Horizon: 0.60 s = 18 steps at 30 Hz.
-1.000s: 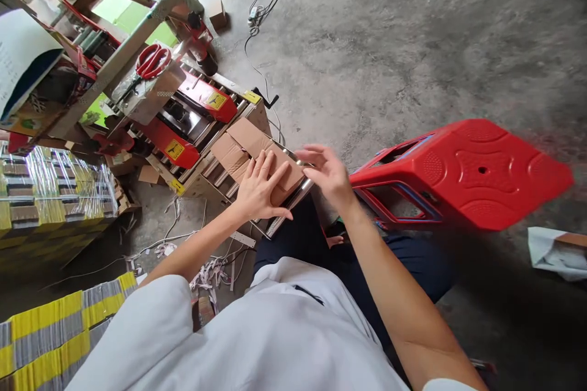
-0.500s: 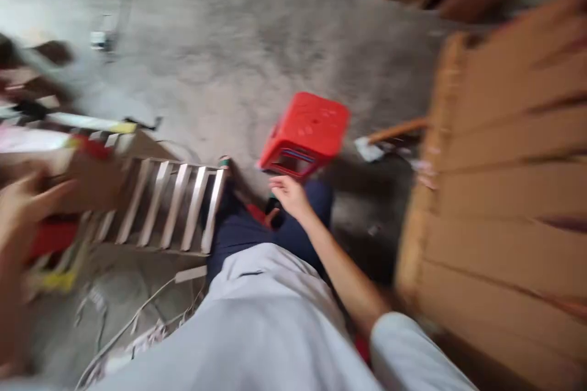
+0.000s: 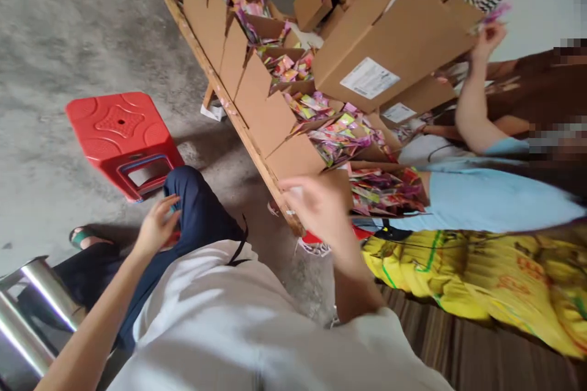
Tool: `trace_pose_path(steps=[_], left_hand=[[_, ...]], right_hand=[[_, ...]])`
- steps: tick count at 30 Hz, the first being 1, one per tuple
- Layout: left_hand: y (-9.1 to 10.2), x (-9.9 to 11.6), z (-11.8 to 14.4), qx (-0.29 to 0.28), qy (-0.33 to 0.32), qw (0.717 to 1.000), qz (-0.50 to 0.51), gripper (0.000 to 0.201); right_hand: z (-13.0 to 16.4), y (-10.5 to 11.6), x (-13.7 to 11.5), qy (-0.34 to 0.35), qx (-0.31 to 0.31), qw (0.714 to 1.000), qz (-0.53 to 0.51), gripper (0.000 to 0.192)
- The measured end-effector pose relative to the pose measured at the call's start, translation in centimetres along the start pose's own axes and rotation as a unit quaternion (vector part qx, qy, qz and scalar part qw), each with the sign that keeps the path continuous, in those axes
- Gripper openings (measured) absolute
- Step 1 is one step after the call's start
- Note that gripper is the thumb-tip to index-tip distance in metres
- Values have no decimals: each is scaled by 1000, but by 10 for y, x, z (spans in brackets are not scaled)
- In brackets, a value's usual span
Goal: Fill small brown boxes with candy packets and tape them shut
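My left hand [image 3: 156, 226] hangs loosely by my dark-trousered knee [image 3: 192, 195], fingers apart and holding nothing. My right hand [image 3: 316, 204] is blurred with motion, raised in front of the nearest cardboard box [image 3: 293, 156] in a row of open boxes on a wooden board [image 3: 229, 107]. That hand looks empty, fingers spread. The boxes hold many small colourful sachets [image 3: 339, 134].
A red plastic stool [image 3: 121, 134] stands on the concrete floor at left. Metal rollers [image 3: 32, 305] show at bottom left. Another person in a light-blue top [image 3: 477, 195] sits at right, one hand [image 3: 488, 36] raised with sachets. A yellow sack [image 3: 481, 281] lies beside me.
My view has swung right, from the taping machine and rollers to the row of sachet boxes. Both hands left the carton; my right hand now reaches toward the boxes.
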State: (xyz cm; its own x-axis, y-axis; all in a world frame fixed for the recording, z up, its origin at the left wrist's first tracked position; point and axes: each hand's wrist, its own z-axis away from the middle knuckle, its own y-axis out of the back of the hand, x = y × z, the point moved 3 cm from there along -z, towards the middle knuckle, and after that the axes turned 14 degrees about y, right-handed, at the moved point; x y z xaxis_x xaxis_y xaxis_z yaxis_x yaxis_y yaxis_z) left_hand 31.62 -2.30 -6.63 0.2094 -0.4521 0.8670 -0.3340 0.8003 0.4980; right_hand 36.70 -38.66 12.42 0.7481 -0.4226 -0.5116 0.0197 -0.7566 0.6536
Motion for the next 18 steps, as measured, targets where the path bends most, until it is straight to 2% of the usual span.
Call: trace_pose_path(steps=[1,2,3,5,6,8,10,13,15,17,18], left_hand=[[-28,16,-8,-47,-2,998,33,48],[-57,33,-14,-89,0,994,63,50],[-86,52,-18,-127,0,988,88,52],[-141,88,-15,-217,0,968,125,55],[-166,104,-10,-267,1,953,140,57],[-212,130,5,-357,14,918,171,59],[-251,148,18,-406,61,888,206,62],[-300,167,28,-428,181,852,240,75],[-323,176,34,-445,270,819,242,86],[-336,181,45,-488,352,758,250,93],[-340,182,54,-516,393,716,260,94]], right_hand=[[14,31,8,-49,77,990,104,22],[30,53,17,-94,128,968,197,29],[47,67,29,-132,151,941,271,38],[79,70,57,-186,130,908,353,48],[92,65,72,-203,114,898,372,45],[114,55,94,-222,101,887,393,36],[131,57,106,-211,125,883,400,40],[157,84,106,-167,188,894,372,45],[176,105,97,-146,228,897,350,45],[193,120,79,-135,259,901,320,40],[201,124,67,-132,260,907,303,35]])
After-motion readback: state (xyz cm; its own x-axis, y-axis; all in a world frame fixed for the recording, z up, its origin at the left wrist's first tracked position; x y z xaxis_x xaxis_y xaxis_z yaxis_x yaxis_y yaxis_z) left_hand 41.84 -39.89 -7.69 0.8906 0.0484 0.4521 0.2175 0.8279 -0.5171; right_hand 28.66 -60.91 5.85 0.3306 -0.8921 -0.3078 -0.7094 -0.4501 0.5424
